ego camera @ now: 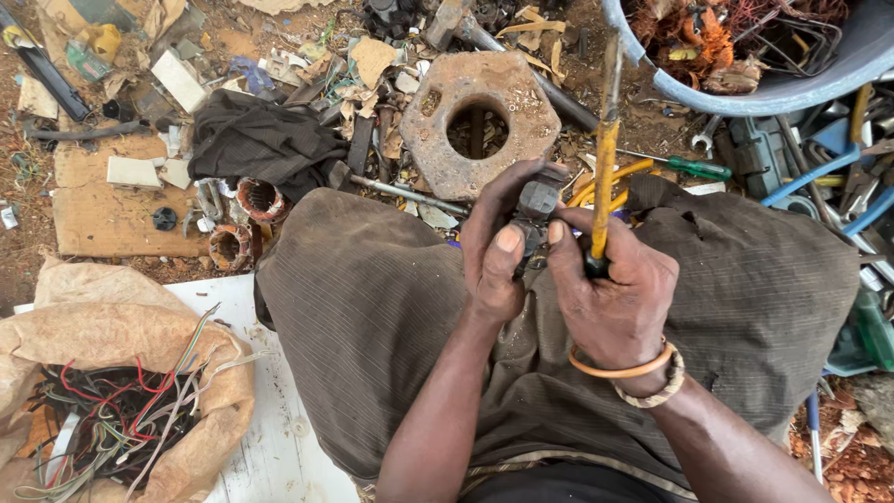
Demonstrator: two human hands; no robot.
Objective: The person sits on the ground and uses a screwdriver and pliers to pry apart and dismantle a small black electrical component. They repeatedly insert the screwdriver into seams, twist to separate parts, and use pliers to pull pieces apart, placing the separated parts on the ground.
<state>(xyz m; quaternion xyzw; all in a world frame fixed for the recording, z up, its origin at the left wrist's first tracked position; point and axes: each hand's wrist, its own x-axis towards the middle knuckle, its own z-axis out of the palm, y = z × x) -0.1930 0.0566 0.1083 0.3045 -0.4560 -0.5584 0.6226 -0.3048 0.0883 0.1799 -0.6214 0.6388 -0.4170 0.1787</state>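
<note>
Between my knees, my left hand grips a small dark grey metal part, thumb pressed on its near side. My right hand touches the same part with its fingertips and holds a long yellow-handled tool that stands upright, its worn tip pointing away from me. Two bangles, one orange and one woven, circle my right wrist. Both hands rest over my lap, which is covered in brown striped cloth.
A rusty hexagonal metal block with a round hole lies just beyond my hands. A sack of coloured wires sits at lower left. A blue tub of copper scrap stands upper right. A green-handled screwdriver, a dark cloth and scrap litter the ground.
</note>
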